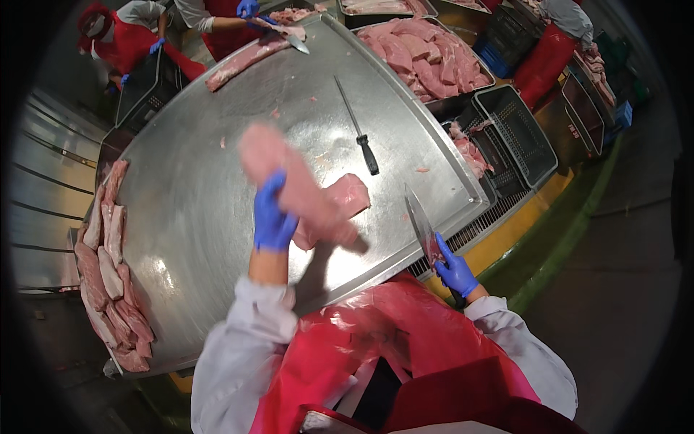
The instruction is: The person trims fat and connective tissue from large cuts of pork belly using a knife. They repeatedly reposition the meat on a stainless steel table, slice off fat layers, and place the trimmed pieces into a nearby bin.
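At the steel counter (195, 166), left hand (273, 215) clasping a meat slab (296, 177), right hand (456, 273) gripping a knife (419, 224), repositioning seems likely, calling for careful placement.

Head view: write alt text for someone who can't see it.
Gloved left hand holds a blurred pink meat slab over a metal table; the right hand grips a knife. A honing steel and meat strips lie there.
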`<state>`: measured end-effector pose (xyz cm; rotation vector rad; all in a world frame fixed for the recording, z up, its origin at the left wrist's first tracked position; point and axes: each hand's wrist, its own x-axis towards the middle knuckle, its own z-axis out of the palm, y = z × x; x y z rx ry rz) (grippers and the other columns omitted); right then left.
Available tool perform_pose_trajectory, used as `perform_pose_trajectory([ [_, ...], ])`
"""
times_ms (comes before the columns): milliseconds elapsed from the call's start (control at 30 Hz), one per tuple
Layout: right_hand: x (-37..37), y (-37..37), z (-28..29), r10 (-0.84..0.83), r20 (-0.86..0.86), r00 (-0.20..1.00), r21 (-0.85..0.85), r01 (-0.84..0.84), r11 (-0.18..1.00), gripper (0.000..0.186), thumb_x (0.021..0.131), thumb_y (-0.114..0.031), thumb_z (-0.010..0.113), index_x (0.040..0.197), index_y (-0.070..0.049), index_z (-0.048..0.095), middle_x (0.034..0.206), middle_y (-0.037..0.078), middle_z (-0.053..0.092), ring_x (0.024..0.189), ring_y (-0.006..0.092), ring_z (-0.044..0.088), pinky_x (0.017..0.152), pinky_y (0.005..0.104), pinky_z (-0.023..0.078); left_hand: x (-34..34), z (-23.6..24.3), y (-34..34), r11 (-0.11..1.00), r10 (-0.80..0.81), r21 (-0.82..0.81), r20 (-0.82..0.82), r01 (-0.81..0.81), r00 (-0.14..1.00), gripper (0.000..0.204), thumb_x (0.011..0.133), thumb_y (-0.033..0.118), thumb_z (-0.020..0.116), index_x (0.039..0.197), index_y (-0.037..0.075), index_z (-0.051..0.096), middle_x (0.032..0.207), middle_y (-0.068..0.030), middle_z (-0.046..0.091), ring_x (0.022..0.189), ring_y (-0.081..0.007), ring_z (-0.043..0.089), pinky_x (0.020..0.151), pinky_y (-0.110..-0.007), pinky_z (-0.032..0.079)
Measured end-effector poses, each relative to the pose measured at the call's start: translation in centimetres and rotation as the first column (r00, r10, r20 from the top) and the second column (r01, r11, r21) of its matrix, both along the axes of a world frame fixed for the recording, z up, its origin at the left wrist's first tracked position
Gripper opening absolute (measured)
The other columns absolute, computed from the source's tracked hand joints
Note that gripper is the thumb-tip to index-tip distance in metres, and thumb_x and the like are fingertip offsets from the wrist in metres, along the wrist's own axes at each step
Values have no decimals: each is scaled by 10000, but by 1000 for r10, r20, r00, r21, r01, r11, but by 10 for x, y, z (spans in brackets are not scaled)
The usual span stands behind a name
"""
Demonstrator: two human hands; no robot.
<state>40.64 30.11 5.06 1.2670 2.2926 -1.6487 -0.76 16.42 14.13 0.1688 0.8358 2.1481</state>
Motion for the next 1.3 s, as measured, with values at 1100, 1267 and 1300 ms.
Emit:
perform_pose_trajectory([
  [1100, 92, 229, -53, -132, -259, 957, 255, 200, 946, 722, 904, -89, 553, 1575, -197, 307, 640, 181, 551, 513, 303, 546, 560, 400, 463, 19, 171, 475, 972, -208, -218, -637, 85, 742, 402, 949, 463, 654, 1056, 76, 630, 840, -10, 589, 767, -150, 601, 755, -317, 486],
  [1267, 67, 211, -68, -78, -229, 970, 272, 141, 952, 744, 905, -92, 548, 1587, -185, 267, 674, 180, 574, 537, 275, 578, 567, 383, 479, -5, -55, 374, 831, -326, -380, -925, -407, 197, 515, 930, 404, 706, 1199, 5, 525, 948, -110, 629, 877, -187, 623, 810, -352, 532],
  [1300, 61, 204, -59, -64, -176, 982, 225, 103, 969, 743, 918, -91, 549, 1593, -185, 255, 689, 148, 605, 542, 206, 562, 566, 357, 484, 6, -114, 328, 831, -333, -402, -913, -384, 236, 483, 923, 323, 732, 1227, 18, 513, 941, -111, 611, 886, -192, 645, 809, -346, 548],
])
